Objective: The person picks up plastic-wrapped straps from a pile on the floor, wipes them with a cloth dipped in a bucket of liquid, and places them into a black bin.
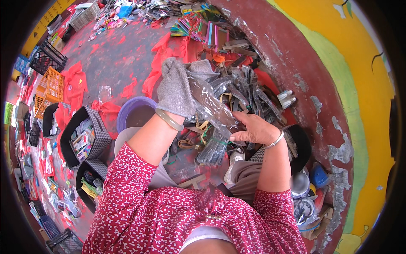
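A grey terry cloth [175,86] covers my left hand [177,93] like a mitt, hiding its fingers. A bracelet shows at that wrist. The cloth lies against the upper end of a long, clear plastic packet [213,106] with something dark inside. My right hand [258,129] grips the packet's lower end, thumb on the near side. Beneath and beyond it is a pile of similar dark, plastic-wrapped pieces [243,86]. Another wrapped bundle [212,150] lies between my feet. Left of my left forearm stands a purple basin [122,114] holding murky water.
Checkered bins [99,133] with packaged goods stand at left, near an orange crate [50,89] and a black crate [47,58]. Another black-lined bin [300,146] is beside my right forearm. A peeling red-and-yellow wall [334,101] curves along the right. Colourful goods [190,27] lie at the back.
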`<action>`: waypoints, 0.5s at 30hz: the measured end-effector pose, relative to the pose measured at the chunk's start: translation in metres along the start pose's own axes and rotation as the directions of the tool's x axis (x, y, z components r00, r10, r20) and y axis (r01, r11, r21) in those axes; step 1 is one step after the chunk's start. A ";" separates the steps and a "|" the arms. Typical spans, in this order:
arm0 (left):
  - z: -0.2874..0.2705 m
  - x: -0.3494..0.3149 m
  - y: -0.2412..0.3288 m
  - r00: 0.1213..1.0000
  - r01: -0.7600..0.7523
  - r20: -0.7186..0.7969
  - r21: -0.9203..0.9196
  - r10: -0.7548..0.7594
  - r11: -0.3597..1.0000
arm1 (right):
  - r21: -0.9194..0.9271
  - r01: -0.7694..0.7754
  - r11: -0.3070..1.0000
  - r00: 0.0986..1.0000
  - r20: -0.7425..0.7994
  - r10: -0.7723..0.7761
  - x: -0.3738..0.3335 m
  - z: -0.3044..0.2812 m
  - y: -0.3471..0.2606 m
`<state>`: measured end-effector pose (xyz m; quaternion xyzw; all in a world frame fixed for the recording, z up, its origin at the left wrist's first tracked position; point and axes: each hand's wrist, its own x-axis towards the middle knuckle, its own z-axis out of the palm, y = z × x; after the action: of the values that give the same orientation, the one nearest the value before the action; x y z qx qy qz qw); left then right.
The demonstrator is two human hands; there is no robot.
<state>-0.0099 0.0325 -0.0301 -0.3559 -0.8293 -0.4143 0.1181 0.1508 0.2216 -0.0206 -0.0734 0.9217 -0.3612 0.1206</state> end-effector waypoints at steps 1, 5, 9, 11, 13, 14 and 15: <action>0.002 -0.001 0.002 1.000 -0.016 0.005 0.020 0.016 1.000 | -0.113 -0.110 0.988 0.993 0.040 0.115 0.000 -0.002 -0.003; 0.013 -0.011 0.015 0.994 -0.096 0.051 0.055 0.093 0.994 | 0.284 -0.147 0.947 0.973 -0.128 0.190 0.017 0.013 -0.009; 0.021 -0.016 0.023 0.988 -0.138 0.078 0.070 0.132 0.988 | 0.304 -0.096 0.948 0.970 -0.184 0.158 0.029 0.033 -0.012; 0.018 -0.013 0.019 0.990 -0.128 0.068 0.072 0.123 0.989 | 0.380 -0.100 0.919 0.963 -0.196 0.186 0.029 0.033 -0.014; 0.013 -0.009 0.014 0.992 -0.117 0.056 0.080 0.113 0.990 | 0.421 -0.125 0.898 0.957 -0.189 0.222 0.028 0.029 -0.019; 0.011 -0.008 0.012 0.993 -0.114 0.052 0.086 0.110 0.990 | 0.426 -0.148 0.892 0.954 -0.178 0.243 0.027 0.025 -0.023; 0.009 -0.007 0.010 0.993 -0.109 0.050 0.092 0.104 0.990 | 0.431 -0.171 0.886 0.950 -0.167 0.264 0.027 0.023 -0.025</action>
<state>0.0029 0.0405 -0.0329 -0.4030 -0.8303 -0.3594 0.1380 0.1322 0.1823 -0.0245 0.0985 0.8348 -0.5371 0.0702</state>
